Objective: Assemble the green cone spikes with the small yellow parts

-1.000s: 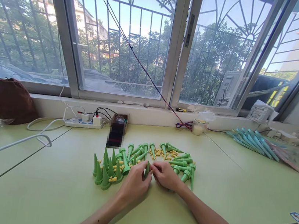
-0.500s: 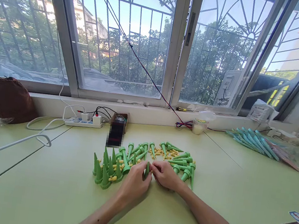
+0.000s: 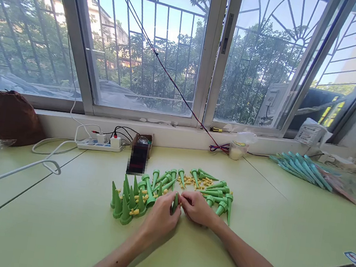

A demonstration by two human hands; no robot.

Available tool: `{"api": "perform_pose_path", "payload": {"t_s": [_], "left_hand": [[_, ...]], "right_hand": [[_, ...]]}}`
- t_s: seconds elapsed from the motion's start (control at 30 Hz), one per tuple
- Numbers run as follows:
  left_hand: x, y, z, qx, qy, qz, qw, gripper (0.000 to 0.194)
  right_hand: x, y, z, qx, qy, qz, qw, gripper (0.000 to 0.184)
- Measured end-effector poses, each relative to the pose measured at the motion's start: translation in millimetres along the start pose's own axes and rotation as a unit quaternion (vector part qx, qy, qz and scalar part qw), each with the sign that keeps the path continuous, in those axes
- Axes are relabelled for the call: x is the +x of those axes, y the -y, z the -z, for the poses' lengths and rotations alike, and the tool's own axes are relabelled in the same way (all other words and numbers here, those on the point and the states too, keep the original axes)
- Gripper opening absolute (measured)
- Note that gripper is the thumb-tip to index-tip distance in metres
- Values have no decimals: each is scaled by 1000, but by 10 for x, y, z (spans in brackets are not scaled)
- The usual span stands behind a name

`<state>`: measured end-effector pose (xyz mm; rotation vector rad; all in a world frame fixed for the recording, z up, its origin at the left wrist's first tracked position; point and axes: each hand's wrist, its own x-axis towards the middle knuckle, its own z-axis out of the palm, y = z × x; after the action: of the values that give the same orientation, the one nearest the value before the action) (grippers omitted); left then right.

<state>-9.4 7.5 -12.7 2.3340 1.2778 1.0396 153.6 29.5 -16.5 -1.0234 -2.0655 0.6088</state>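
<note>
My left hand (image 3: 164, 214) is closed around a green plastic plant watering spike (image 3: 175, 203), whose pointed end shows above the fingers. Right against it, my right hand (image 3: 198, 209) pinches a small yellow valve (image 3: 181, 204), mostly covered by the fingertips. Upright green spikes with yellow valves (image 3: 125, 212) stand grouped left of my hands. More green spikes (image 3: 217, 194) lie on the right, and others lie beyond my hands. Loose yellow valves (image 3: 206, 183) are piled among the far spikes.
A white power strip (image 3: 99, 146) with plugs and a small box (image 3: 145, 143) sit at the table's back. A white cable (image 3: 3, 175) crosses the left side. A brown bag (image 3: 16, 119), a jar (image 3: 237, 150) and blue-green packets (image 3: 305, 169) line the window side.
Both hands stay together at the same spot with the spike and the valve. Only the camera view shifts very slightly.
</note>
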Motion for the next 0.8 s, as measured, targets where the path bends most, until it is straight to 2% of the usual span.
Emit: {"api": "perform_pose_path", "payload": {"t_s": [0.8], "left_hand": [[9, -15, 13, -12, 27, 6, 1000, 11]], "right_hand": [[-8, -33, -11, -27, 5, -1, 1000, 35]]}}
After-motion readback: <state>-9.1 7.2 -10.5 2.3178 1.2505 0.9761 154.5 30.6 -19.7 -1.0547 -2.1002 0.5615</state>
